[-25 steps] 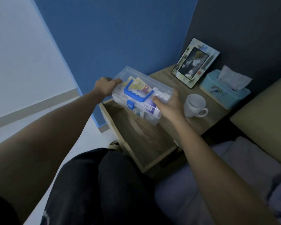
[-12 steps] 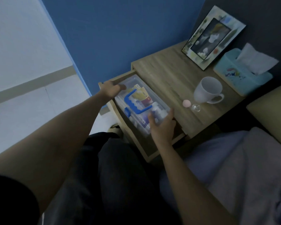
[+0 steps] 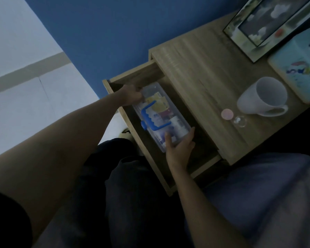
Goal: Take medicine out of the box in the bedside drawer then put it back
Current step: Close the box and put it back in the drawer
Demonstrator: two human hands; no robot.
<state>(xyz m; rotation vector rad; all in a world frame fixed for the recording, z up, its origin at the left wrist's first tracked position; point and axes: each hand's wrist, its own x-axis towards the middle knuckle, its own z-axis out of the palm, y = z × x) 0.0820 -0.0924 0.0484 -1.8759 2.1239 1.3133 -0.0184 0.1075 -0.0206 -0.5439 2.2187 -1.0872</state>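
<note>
The clear plastic medicine box (image 3: 161, 115) lies inside the open bedside drawer (image 3: 132, 77), between the 2 hands. The left hand (image 3: 132, 95) is curled around the far end of the box, fingers closed against its corner. The right hand (image 3: 179, 147) cups the near end, thumb laid on the lid and fingers spread along the side. A blue carry handle (image 3: 151, 116) lies flat across the lid.

The contents show through the lid as yellow, red and white packets; individual items cannot be told apart. Blue lettering on 1 white packet beneath the handle is too blurred to read. The picture frame (image 3: 268, 24) and the teal tissue box (image 3: 301, 68) are cut off at the edge of the view. A white mug (image 3: 265, 96), a pink round object (image 3: 227, 114) and a small clear object (image 3: 239, 121) stand on the bedside table top (image 3: 195, 72). The view is dim and motion-blurred.
</note>
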